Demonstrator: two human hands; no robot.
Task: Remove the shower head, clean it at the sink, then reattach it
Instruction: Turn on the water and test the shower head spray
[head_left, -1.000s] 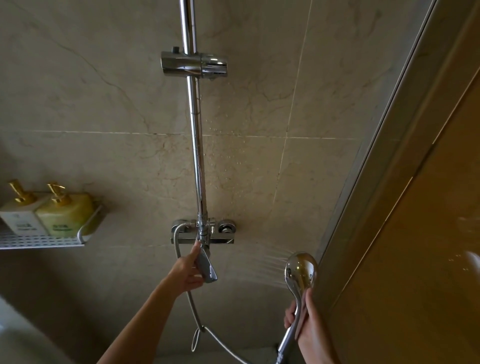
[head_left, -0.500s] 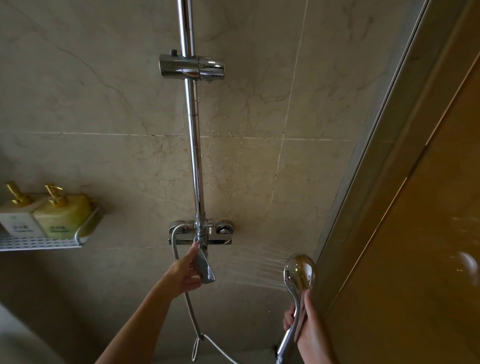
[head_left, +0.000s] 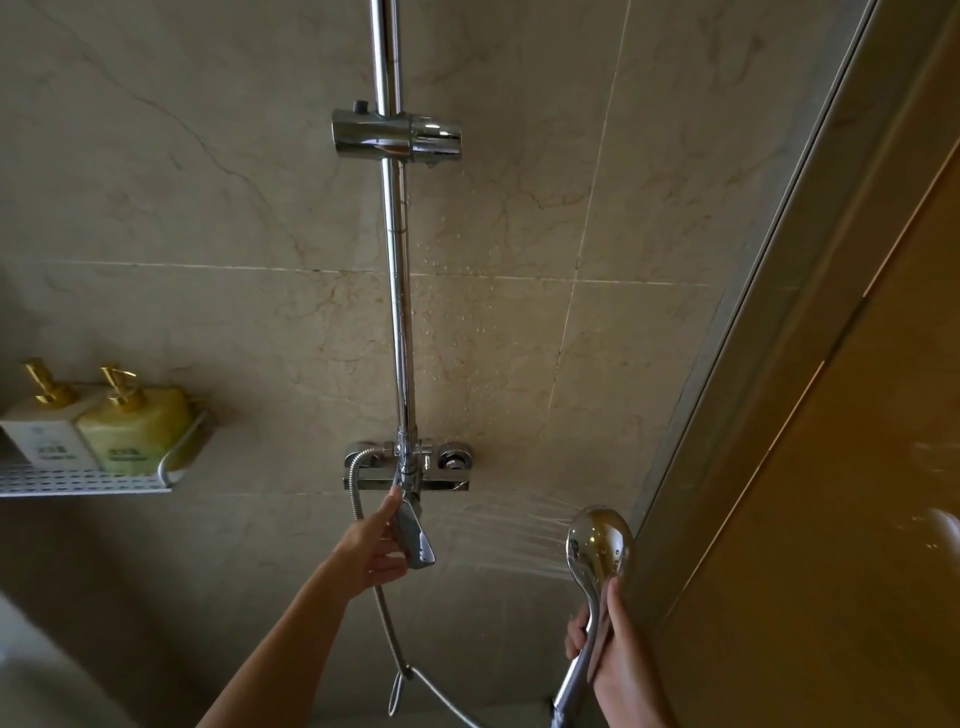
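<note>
Landmark is the mixer tap (head_left: 408, 470) on the tiled wall; far left of it a shelf (head_left: 83, 480) carries two pump bottles (head_left: 96, 428) side by side; just below the tap the left hand (head_left: 371, 551) has fingers curled round the lever (head_left: 414, 535); hose (head_left: 384, 618) loops down from the tap's left end; bracket (head_left: 397, 132) sits high above on the rail (head_left: 399, 312); lower right of the tap the right hand (head_left: 615, 654) grips the shower head (head_left: 598, 545) by its handle, water spraying left toward the wall.

Your one head camera looks up and forward at the tiled far wall (head_left: 519, 218), close in, with the chrome shower rail (head_left: 396, 291) centred.
</note>
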